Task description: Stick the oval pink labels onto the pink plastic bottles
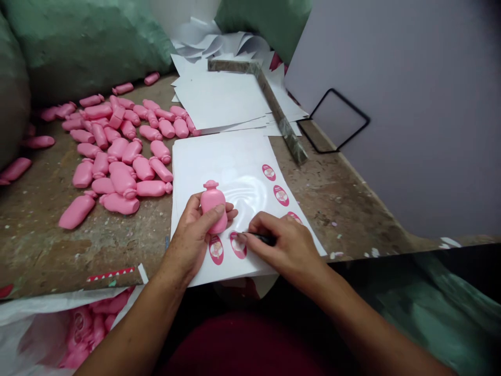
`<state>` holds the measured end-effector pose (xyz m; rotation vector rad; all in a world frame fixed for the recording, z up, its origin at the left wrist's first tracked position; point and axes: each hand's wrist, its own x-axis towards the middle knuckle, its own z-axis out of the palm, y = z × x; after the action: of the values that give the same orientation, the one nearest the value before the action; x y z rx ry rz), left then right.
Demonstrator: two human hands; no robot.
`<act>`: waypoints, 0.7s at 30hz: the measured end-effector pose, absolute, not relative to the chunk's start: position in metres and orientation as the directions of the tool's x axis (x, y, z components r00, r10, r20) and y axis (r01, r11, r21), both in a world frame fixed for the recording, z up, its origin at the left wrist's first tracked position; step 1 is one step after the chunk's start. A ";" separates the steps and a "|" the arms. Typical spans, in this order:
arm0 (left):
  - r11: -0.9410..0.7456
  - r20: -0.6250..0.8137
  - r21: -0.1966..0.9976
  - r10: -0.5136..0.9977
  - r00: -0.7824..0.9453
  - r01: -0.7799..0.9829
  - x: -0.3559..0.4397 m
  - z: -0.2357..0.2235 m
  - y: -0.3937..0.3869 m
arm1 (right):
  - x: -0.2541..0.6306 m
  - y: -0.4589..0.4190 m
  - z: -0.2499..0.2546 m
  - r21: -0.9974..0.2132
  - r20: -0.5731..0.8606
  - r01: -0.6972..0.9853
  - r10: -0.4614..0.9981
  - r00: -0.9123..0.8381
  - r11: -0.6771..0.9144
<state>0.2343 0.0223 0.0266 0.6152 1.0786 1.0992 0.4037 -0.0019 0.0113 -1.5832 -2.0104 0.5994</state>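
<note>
My left hand is shut around a pink plastic bottle, which stands with its capped neck pointing away from me. My right hand grips a slim black tool, whose tip is hidden by my fingers. Both hands rest over a white label sheet. Several pink oval labels lie along its edges. One oval label sits just under my right fingertips, and another lies below the bottle's base.
A heap of pink bottles covers the worn workbench to the left. Stacked white sheets and a wooden strip lie beyond. Green sacks fill the back, a pale board stands right, and a bag of pink bottles sits lower left.
</note>
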 end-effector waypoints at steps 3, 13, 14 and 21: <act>0.369 -0.369 0.838 0.926 0.080 -0.403 0.232 0.024 0.022 | 0.409 -0.002 0.026 -0.916 -0.100 0.399 0.985 -0.141 -0.036; 0.476 -0.385 0.773 0.877 0.287 -0.418 0.239 0.042 -0.007 | 0.403 -0.009 0.046 -0.988 -0.102 0.132 0.988 -0.119 -0.086; 0.491 -0.391 0.746 0.870 0.302 -0.450 0.240 0.044 -0.010 | 0.402 -0.009 0.046 -0.989 -0.094 0.128 0.989 -0.116 -0.079; 0.530 -0.413 0.689 0.848 0.333 -0.495 0.243 0.051 -0.019 | 0.401 -0.012 0.046 -0.984 -0.120 0.144 0.987 -0.106 -0.104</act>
<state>0.2431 -0.0194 0.0513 0.4913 0.8362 0.9234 0.4011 -0.0122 0.0463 -1.3404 -1.3430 1.3101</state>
